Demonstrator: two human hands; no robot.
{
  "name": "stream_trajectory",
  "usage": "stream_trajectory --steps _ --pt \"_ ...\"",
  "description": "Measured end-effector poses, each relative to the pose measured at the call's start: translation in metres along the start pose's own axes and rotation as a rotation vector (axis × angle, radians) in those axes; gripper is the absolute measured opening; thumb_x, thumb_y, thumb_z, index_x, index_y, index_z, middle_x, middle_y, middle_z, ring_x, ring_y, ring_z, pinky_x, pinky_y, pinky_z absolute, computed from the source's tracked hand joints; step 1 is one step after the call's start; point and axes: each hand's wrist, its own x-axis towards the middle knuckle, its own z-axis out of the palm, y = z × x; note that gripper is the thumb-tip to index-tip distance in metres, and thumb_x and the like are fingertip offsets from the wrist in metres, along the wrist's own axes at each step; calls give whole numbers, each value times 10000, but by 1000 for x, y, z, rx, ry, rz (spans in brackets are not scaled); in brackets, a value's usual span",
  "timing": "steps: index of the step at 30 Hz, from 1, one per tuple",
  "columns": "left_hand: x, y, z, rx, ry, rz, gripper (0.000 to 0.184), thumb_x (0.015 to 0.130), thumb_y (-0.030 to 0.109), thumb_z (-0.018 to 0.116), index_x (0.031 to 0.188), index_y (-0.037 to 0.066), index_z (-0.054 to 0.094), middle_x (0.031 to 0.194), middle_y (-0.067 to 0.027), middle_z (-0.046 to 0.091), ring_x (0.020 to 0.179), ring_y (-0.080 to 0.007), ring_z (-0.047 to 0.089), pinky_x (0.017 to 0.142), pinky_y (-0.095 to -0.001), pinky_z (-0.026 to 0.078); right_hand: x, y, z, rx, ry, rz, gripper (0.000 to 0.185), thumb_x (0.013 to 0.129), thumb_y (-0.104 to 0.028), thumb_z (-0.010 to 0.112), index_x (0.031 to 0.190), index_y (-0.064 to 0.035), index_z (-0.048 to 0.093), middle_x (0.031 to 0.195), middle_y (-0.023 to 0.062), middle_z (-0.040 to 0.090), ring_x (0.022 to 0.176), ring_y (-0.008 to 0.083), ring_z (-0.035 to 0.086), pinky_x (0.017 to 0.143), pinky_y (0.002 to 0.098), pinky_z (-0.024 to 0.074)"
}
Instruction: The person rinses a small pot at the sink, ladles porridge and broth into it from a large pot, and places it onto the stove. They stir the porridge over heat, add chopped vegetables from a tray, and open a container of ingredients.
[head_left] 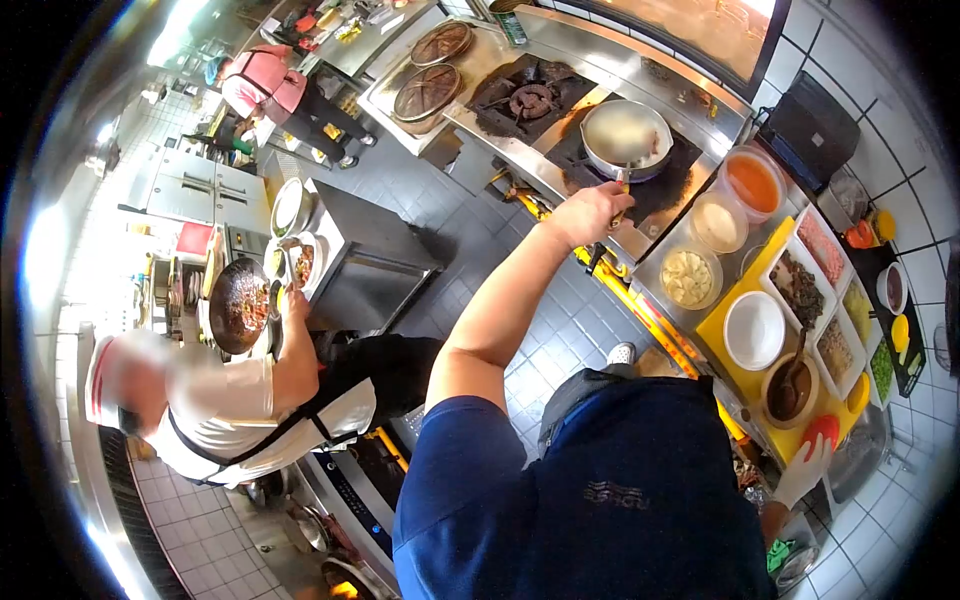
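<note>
My left hand (594, 214) is bare and closed around the handle of a pan (627, 140) on the stove. Pale, steamy contents fill the pan, which sits over a dark burner. At the right, my right hand (803, 472) wears a whitish glove, and its fingers are on a red round item (822, 432) at the lower end of the yellow board (741, 372). Just above that hand stands a bowl of brown sauce (790, 392) with a ladle in it. A white empty bowl (754, 330) is farther up the board.
Tubs of orange sauce (753, 184) and pale slices (688, 278) stand beside the stove. Trays of chopped ingredients (797, 287) line the right. At the left a co-worker (230, 405) holds a wok (240, 306); another person (270, 85) stands farther back.
</note>
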Motion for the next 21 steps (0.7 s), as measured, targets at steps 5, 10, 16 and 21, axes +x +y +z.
stream_trajectory --steps 5,10,16,21 --pt "6 -27 17 229 -134 -52 441 819 86 692 1254 46 629 1220 -175 628 1042 -368 674 876 -438 564 9 -6 -4 60 5 -11 371 994 -168 589 1331 -20 635 1459 233 534 1369 404 477 1183 495 342" --pt "34 -49 31 393 -307 -186 481 928 105 532 1408 76 527 1386 -175 552 1153 -354 648 957 -443 552 -5 15 2 -26 40 26 340 970 -161 614 1268 -7 664 1422 209 569 1366 405 474 1168 507 362" --pt "26 -29 35 208 123 -137 143 895 73 598 1016 10 637 988 -208 662 899 -394 673 813 -492 564 -15 -9 -14 43 25 132 348 950 -142 631 1263 7 665 1413 244 559 1352 429 477 1169 510 343" --pt "32 -10 28 -396 585 -596 275 980 113 651 1169 -83 692 1060 -178 733 909 -260 721 812 -340 567 -17 -13 -13 68 17 153 362 944 -147 626 1262 21 662 1422 252 550 1348 425 479 1170 507 340"
